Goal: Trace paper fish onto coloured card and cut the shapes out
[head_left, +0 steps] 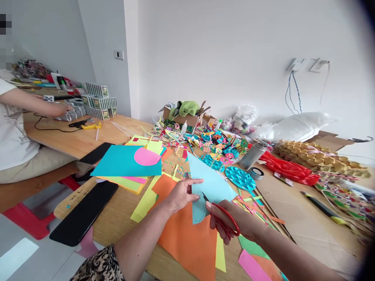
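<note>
A light blue sheet of paper (209,175) with a rounded outline drawn near its lower corner is pinched at its left edge by my left hand (184,195). My right hand (225,218) grips red-handled scissors (227,220), their tips over the sheet beside the drawn outline. Beneath both hands lies a large orange sheet (187,246), with yellow paper (220,253) showing past its edge. To the left, a pink rounded piece (147,156) rests on a teal sheet (125,162).
A black phone (84,212) lies at the table's left edge. Behind are a metal bottle (253,155), tape roll (256,173), red plastic bag (288,168) and cardboard box (166,114). A cutter (325,208) lies right. Another person's arm (35,103) reaches over the far-left table.
</note>
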Demonstrator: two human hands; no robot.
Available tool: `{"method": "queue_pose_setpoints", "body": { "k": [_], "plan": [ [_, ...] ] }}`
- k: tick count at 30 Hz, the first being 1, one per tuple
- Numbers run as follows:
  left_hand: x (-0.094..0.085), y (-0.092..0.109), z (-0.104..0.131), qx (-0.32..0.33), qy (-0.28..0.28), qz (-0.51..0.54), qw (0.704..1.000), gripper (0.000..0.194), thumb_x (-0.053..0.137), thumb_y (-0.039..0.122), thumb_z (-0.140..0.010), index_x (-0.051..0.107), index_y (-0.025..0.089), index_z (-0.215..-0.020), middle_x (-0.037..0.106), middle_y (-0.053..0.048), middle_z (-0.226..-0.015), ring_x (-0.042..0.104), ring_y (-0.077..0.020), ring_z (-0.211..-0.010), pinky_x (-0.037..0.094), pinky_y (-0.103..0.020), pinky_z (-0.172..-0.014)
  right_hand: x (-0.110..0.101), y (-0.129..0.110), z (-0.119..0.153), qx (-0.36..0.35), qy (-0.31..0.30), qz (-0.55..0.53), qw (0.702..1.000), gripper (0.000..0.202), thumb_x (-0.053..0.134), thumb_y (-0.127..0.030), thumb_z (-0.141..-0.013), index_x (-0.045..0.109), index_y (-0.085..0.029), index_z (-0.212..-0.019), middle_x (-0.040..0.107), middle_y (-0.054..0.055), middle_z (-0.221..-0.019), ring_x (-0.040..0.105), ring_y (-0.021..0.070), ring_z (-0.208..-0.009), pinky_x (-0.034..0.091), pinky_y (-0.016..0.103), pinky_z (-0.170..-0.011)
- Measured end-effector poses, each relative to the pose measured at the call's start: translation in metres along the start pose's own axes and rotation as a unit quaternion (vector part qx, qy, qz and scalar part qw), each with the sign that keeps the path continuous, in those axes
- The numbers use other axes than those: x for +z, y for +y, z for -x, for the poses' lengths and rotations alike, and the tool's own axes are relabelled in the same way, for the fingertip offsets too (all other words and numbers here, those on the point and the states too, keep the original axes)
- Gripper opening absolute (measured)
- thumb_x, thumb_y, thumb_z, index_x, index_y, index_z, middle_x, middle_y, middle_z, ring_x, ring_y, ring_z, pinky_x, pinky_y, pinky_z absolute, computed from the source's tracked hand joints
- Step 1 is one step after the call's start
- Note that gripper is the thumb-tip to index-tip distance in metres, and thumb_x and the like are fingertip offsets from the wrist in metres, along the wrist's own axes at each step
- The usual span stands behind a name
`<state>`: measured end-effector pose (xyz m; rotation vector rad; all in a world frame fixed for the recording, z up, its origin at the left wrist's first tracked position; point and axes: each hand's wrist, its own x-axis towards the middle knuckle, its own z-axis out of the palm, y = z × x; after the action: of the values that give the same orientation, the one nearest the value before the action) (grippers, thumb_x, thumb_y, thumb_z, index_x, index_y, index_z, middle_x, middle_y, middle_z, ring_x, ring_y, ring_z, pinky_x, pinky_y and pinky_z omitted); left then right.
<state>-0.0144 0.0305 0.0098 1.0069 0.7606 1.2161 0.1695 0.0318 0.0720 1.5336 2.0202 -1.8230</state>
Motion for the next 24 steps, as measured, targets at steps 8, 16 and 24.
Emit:
{"method": "queue_pose_setpoints", "body": {
  "k": [8, 16, 24],
  "plan": [
    [0.0, 0.002, 0.002, -0.021, -0.016, 0.016, 1.0, 0.068, 0.084, 0.023, -0.056, 0.064, 0.016, -0.12, 0.066, -0.002, -0.079, 0.059, -0.0165, -0.078, 0.043, -0.029, -0.078, -0.017, -0.009, -0.004, 0.044, -0.037, 0.08, 0.995, 0.069, 0.048, -0.079, -0.074, 0.06, -0.012, -0.064, 0.058, 0.003, -0.04, 0.05, 0.0095, -0.031, 0.031, 0.02, -0.035],
    [-0.005, 0.001, 0.003, -0.042, -0.072, 0.047, 0.995, 0.07, 0.088, 0.029, -0.054, 0.065, 0.017, -0.119, 0.07, -0.005, -0.089, 0.063, -0.0205, -0.086, 0.046, -0.033, -0.081, -0.038, -0.017, -0.003, -0.005, -0.127, 0.122, 0.984, 0.064, 0.046, -0.074, -0.082, 0.061, -0.013, -0.069, 0.062, 0.004, -0.044, 0.058, 0.0139, -0.037, 0.032, 0.019, -0.036],
    [-0.006, -0.003, 0.002, -0.052, -0.102, 0.038, 0.993, 0.068, 0.088, 0.028, -0.055, 0.066, 0.018, -0.119, 0.07, -0.007, -0.09, 0.063, -0.0205, -0.086, 0.048, -0.032, -0.077, -0.042, -0.012, -0.005, -0.033, -0.153, 0.142, 0.977, 0.067, 0.042, -0.077, -0.081, 0.059, -0.013, -0.071, 0.061, 0.004, -0.044, 0.058, 0.0145, -0.037, 0.032, 0.02, -0.036]
  ]
}}
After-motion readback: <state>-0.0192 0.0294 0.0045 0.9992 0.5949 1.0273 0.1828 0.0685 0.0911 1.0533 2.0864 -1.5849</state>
